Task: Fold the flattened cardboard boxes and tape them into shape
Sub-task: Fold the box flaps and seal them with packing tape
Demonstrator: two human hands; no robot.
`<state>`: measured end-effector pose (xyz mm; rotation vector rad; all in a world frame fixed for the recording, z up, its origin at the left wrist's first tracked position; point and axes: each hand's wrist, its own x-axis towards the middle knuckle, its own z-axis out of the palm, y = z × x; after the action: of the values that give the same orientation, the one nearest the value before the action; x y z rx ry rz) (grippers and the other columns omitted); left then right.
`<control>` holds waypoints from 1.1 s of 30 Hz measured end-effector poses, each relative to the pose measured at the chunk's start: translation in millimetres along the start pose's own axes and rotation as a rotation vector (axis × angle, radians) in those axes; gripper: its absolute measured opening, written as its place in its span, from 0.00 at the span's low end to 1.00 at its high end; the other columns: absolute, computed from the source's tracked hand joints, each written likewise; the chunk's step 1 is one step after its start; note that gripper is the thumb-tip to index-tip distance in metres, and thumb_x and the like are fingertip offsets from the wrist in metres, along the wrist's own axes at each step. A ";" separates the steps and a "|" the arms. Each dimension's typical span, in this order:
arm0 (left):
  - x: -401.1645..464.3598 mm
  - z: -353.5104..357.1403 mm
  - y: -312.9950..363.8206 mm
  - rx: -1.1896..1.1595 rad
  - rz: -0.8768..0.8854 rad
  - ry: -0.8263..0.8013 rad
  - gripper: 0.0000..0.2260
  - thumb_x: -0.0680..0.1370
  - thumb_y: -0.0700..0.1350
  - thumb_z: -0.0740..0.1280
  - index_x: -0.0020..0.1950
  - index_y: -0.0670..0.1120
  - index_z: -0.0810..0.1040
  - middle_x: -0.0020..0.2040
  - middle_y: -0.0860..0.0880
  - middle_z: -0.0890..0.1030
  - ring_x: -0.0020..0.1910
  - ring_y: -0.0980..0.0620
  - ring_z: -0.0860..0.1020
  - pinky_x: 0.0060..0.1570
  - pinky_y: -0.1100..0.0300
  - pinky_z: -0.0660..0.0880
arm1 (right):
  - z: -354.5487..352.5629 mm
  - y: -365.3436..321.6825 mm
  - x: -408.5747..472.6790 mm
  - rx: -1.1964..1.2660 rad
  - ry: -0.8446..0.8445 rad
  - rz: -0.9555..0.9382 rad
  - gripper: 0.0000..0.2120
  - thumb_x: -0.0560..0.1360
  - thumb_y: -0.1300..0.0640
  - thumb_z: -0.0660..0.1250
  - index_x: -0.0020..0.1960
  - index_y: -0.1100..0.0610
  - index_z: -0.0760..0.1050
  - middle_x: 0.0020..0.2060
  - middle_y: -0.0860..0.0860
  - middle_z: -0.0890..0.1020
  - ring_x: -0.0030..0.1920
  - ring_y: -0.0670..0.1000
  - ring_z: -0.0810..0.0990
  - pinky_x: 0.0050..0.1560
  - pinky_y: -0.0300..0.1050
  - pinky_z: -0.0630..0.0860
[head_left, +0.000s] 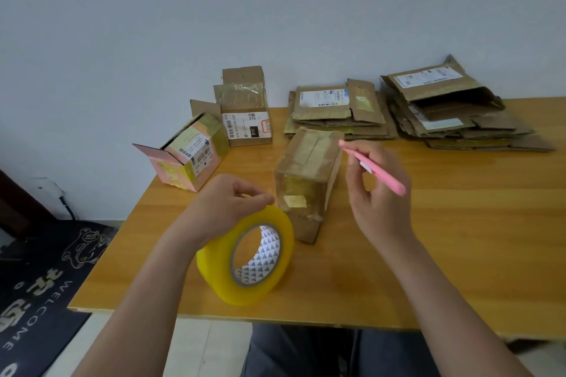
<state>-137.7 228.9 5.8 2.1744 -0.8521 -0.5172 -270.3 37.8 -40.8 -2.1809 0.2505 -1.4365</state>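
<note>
The left hand [232, 208] pinches the tape roll [246, 257]; the right hand [378, 190] holds a pink cutter [372, 167]. The light, stiff box [307, 180] probably slides easily, so steady its sides.

Tape roll [245, 257] translucent yellow, grey core printed with small dark triangles on white. Cutter [375, 169] pink. Table [459, 239] orange-yellow woodgrain. Boxes brown kraft; left box [183, 156] has pink flaps, white barcode labels. Floor mat [36, 285] black, white "WELCOME" print. Wall [275, 9] pale grey.
</note>
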 end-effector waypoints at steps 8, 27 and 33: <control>0.1 27.0 29.7 0.214 0.101 -0.084 0.04 0.75 0.50 0.72 0.46 0.52 0.87 0.42 0.58 0.84 0.43 0.57 0.81 0.50 0.55 0.79 | -36.7 43.1 -40.3 -0.609 -0.449 0.332 0.11 0.75 0.63 0.67 0.56 0.54 0.77 0.48 0.50 0.79 0.51 0.52 0.77 0.37 0.45 0.73; -9.3 19.5 22.5 0.203 0.225 -0.057 0.03 0.74 0.50 0.73 0.42 0.52 0.86 0.42 0.56 0.84 0.44 0.60 0.80 0.54 0.58 0.77 | 7.0 -36.2 -39.1 0.345 -0.514 0.926 0.27 0.65 0.33 0.70 0.53 0.52 0.77 0.45 0.47 0.84 0.43 0.45 0.84 0.49 0.48 0.83; -9.2 18.1 17.2 0.194 0.225 -0.049 0.04 0.74 0.50 0.72 0.45 0.51 0.83 0.45 0.56 0.83 0.48 0.60 0.80 0.58 0.54 0.77 | 14.0 -41.8 -37.9 0.379 -0.485 0.778 0.10 0.77 0.51 0.69 0.43 0.57 0.80 0.36 0.53 0.84 0.38 0.52 0.84 0.44 0.56 0.82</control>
<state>-161.7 217.8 7.9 2.2082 -1.2007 -0.3901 -278.9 93.7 -54.2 -1.7428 0.5236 -0.4646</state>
